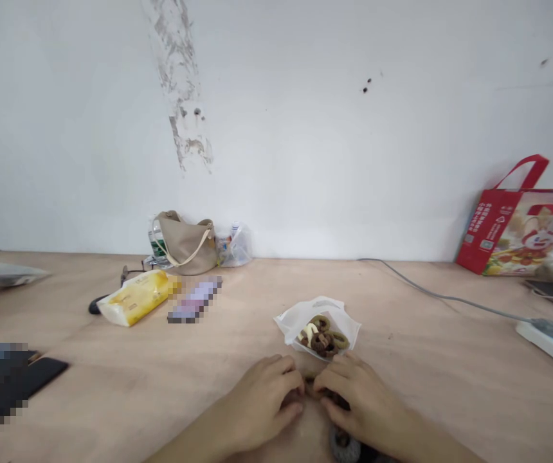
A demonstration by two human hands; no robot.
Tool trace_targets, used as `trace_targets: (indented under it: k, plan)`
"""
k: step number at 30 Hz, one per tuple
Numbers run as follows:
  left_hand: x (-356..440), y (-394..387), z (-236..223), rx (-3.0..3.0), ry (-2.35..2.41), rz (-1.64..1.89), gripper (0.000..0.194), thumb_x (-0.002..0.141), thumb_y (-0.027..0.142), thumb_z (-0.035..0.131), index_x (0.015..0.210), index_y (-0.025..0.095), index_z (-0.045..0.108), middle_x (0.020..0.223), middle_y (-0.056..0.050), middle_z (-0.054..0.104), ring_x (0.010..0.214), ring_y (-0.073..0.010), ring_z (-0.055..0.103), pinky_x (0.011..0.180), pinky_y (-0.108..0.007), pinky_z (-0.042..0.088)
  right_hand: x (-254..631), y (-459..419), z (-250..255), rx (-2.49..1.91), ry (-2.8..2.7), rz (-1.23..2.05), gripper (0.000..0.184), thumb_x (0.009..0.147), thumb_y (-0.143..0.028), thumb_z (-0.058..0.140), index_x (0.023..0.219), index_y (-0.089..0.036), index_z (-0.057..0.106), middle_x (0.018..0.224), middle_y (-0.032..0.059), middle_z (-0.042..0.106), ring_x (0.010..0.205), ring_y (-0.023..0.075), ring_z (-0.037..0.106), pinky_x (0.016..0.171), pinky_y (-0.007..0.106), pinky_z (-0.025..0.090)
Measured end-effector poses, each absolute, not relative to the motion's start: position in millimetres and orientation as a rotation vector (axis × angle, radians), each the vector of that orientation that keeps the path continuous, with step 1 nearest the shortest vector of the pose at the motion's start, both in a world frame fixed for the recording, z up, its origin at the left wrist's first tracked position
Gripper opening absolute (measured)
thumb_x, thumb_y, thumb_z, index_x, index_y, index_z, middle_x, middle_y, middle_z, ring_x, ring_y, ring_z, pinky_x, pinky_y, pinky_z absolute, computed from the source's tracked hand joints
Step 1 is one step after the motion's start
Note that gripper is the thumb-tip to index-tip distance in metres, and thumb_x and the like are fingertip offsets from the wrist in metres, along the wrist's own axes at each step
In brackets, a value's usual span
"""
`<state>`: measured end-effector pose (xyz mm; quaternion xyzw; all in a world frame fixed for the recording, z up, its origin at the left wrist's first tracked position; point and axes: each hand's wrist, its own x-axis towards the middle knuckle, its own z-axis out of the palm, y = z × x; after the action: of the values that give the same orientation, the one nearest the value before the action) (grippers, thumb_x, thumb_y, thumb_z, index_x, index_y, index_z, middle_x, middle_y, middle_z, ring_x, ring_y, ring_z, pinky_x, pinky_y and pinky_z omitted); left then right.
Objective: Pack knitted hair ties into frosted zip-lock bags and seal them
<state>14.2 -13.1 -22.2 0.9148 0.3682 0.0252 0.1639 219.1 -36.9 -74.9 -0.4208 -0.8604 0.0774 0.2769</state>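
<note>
Head view: left hand [257, 402] and right hand [358, 402] curled on plywood tabletop [126, 379], fingertips [296, 381] nearly meeting over small dark piece [311, 387], mostly hidden; pinch unclear. White bag [289, 325] of ring-shaped biscuits [322, 341] just ahead, nearer right hand.

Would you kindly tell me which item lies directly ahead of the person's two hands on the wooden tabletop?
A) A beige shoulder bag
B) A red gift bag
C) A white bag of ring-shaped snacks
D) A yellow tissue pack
C: the white bag of ring-shaped snacks lies open just beyond the left hand and the right hand.
</note>
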Motion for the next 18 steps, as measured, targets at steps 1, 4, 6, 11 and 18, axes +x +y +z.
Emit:
trace_targets:
  k: [1, 4, 6, 11, 18]
  plan:
    - [14.3, -13.1, -21.8, 2.608, 1.046, 0.067, 0.01, 0.08, 0.017, 0.058, 0.089, 0.022, 0.061, 0.096, -0.002, 0.062, 0.095, -0.0223, 0.057, 0.083, -0.031, 0.044, 220.0, -36.4, -75.1, -1.108, -2.291, 0.158, 0.019, 0.075, -0.007, 0.054, 0.081, -0.023, 0.06, 0.079, -0.0005, 0.065, 0.078, 0.0179, 0.059, 0.077, 0.033, 0.044]
    - [14.4, -13.2, -20.4, 2.619, 1.044, 0.048, 0.009, 0.081, 0.019, 0.057, 0.089, 0.021, 0.061, 0.096, -0.003, 0.061, 0.094, -0.0222, 0.057, 0.082, -0.031, 0.044, 224.4, -31.4, -78.0, -1.085, -2.17, 0.003, 0.016, 0.079, -0.009, 0.048, 0.08, -0.023, 0.058, 0.078, 0.0015, 0.064, 0.074, 0.0168, 0.06, 0.074, 0.031, 0.049]
    - [14.3, -13.3, -19.9, 2.62, 1.057, 0.048, 0.009, 0.082, 0.021, 0.056, 0.09, 0.021, 0.061, 0.096, -0.003, 0.061, 0.094, -0.0222, 0.057, 0.081, -0.031, 0.044, 227.4, -25.8, -81.2, -1.111, -2.091, -0.049, 0.02, 0.085, -0.011, 0.043, 0.088, -0.022, 0.059, 0.092, 0.0066, 0.066, 0.086, 0.0188, 0.063, 0.079, 0.034, 0.051]
    - [14.4, -13.3, -19.6, 2.622, 1.061, 0.045, 0.009, 0.082, 0.021, 0.057, 0.09, 0.022, 0.062, 0.095, -0.002, 0.061, 0.093, -0.0213, 0.057, 0.082, -0.03, 0.044, 227.2, -18.8, -87.8, -1.11, -2.064, -0.07, 0.031, 0.089, -0.013, 0.039, 0.113, -0.019, 0.057, 0.121, 0.0123, 0.062, 0.11, 0.0215, 0.059, 0.093, 0.039, 0.049]
    - [13.5, -13.1, -19.0, 2.631, 1.01, 0.073, 0.01, 0.082, 0.02, 0.056, 0.089, 0.022, 0.062, 0.093, -0.002, 0.062, 0.092, -0.0208, 0.058, 0.081, -0.028, 0.044, 242.0, -29.6, -74.9, -1.099, -2.112, -0.007, 0.027, 0.079, -0.006, 0.042, 0.093, -0.022, 0.058, 0.091, 0.0062, 0.067, 0.085, 0.0199, 0.062, 0.075, 0.033, 0.051]
